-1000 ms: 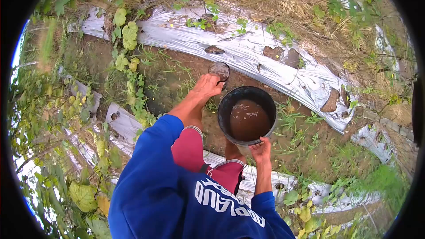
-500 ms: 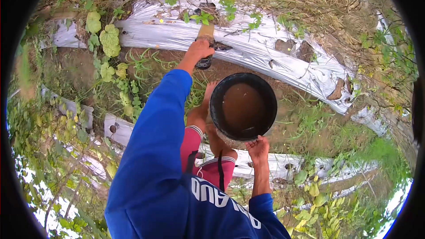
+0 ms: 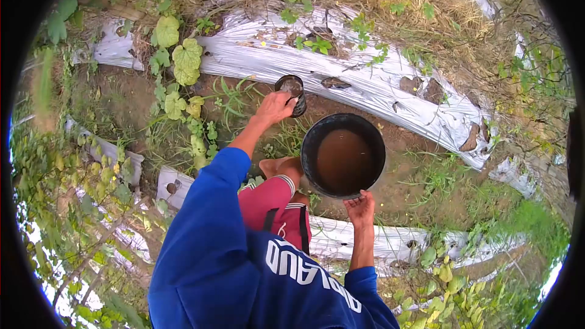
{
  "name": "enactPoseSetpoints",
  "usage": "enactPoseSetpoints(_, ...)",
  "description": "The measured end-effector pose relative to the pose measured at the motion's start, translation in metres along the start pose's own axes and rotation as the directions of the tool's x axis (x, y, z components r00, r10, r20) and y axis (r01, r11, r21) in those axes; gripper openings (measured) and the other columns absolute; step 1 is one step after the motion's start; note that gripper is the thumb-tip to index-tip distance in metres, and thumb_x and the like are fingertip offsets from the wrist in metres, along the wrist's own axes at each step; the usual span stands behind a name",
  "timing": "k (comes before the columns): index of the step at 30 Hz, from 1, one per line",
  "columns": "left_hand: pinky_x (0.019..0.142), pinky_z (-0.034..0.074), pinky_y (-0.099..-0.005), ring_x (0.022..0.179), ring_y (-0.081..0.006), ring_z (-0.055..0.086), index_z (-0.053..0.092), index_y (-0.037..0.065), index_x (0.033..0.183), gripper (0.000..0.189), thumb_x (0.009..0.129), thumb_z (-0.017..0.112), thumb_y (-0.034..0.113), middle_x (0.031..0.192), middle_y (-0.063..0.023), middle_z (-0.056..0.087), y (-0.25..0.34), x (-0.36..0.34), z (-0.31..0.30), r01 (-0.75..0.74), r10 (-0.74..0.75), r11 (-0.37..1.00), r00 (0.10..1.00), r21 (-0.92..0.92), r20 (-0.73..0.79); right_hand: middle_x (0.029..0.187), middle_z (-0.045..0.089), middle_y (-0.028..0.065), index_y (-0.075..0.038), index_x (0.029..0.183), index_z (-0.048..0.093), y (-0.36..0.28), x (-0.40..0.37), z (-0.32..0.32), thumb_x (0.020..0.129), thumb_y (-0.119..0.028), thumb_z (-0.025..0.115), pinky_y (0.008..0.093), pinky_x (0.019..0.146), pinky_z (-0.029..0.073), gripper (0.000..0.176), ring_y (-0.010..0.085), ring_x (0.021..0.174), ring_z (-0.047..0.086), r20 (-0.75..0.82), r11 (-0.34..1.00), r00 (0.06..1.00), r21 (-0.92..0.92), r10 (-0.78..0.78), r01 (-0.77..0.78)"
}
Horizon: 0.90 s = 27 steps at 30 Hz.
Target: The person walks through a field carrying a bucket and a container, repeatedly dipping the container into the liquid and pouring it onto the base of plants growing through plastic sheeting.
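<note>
My left hand (image 3: pixel 275 108) is closed on the rim of a small black can (image 3: pixel 297 107), whose open top faces up toward me. The can is up and to the left of a large black bucket (image 3: pixel 309 158), apart from it. Brown, muddy water (image 3: pixel 346 159) stands inside the bucket. At the bucket's lower rim, my right hand (image 3: pixel 361 209) grips the edge with its fingers. A small green plant (image 3: pixel 318 45) grows through the silvery plastic sheet beyond the can.
Silvery plastic sheeting (image 3: pixel 365 88) with torn holes covers the bed ahead. Another sheeted row (image 3: pixel 390 240) lies behind my legs. Large-leafed vines (image 3: pixel 186 62) climb at left, and dry straw (image 3: pixel 451 18) covers ground at the upper right. My bare foot (image 3: pixel 268 167) is beside the bucket.
My left hand has drawn the can back from the plant, toward me, and turned it upright. Brown water was pouring from it before; that stream is gone. My right hand still grips the bucket.
</note>
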<state>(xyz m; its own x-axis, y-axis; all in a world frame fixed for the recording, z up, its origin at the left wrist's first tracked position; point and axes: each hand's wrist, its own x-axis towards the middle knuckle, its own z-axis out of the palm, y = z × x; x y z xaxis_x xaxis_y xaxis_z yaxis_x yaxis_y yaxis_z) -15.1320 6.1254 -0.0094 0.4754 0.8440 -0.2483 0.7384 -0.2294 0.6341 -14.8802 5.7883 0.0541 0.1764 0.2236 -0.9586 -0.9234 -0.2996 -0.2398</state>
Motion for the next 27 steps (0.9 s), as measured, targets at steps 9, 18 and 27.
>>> enactPoseSetpoints(9,0.083,0.048,-0.0504,0.091,-0.0444,0.061,0.067,0.001,0.094,0.036,0.089,0.055,0.034,0.092,-0.0259,0.065,-0.090,-0.068,-0.131,0.169,-0.203,0.965,0.967,0.202,0.157,0.108,0.055,0.0085,-0.007,0.109,0.053,0.076,-0.017,0.027,0.066,-0.032,0.074,0.0426,0.091,0.043,0.054,0.0254,0.099,0.053,0.012,0.999,0.999,-0.031,0.040,-0.040)
enactPoseSetpoints(18,0.095,0.047,-0.0454,0.108,-0.0400,0.059,0.065,0.002,0.110,0.051,0.089,0.045,0.045,0.114,-0.0256,0.062,-0.209,0.008,-0.230,0.271,-0.377,0.874,0.902,0.404,0.212,0.116,0.055,0.0083,-0.006,0.115,0.052,0.160,-0.024,0.095,0.069,-0.026,0.073,0.0418,0.095,0.044,0.054,0.0249,0.107,0.054,-0.037,0.990,0.991,0.062,0.130,-0.128)
enactPoseSetpoints(27,0.099,0.044,-0.0452,0.117,-0.0381,0.055,0.055,0.003,0.125,0.060,0.089,0.039,0.048,0.126,-0.0238,0.056,-0.332,0.093,-0.256,0.211,-0.379,0.883,0.848,0.420,0.370,0.113,0.052,0.0082,-0.006,0.113,0.052,0.247,-0.034,0.225,0.069,-0.030,0.072,0.0420,0.093,0.043,0.054,0.0256,0.102,0.052,-0.084,0.994,0.993,0.065,0.088,-0.083)
